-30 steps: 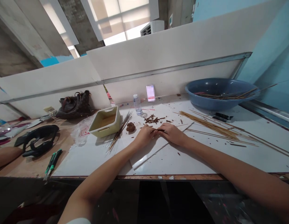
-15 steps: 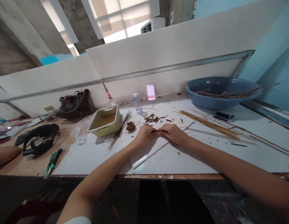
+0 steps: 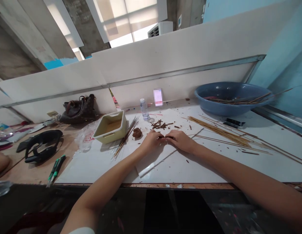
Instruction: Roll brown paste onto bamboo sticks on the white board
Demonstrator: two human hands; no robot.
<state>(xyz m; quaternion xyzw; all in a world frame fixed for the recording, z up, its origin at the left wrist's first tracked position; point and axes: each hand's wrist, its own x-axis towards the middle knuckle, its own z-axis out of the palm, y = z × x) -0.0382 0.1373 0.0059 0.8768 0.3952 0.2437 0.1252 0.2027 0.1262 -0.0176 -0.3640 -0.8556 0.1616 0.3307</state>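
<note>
The 2 hands sit close together at lower centre of the frame, the left hand (image 3: 151, 142) and the right hand (image 3: 181, 141) narrowly closed, their fingertips (image 3: 161, 136) pinching a short dark stick (image 3: 167, 137) between them, just over the white counter (image 3: 263, 167). A brown lump (image 3: 137, 132) lies just left of the hands, with brown chips (image 3: 157, 124) scattered above them. A thin bundle of sticks (image 3: 125, 138) rests beside a yellow tray (image 3: 110, 126). Longer sticks (image 3: 221, 135) fan out at right, below a blue basin (image 3: 232, 109) at upper right.

Window (image 3: 126, 24) glare, soft shadows, edges rather warped
</note>
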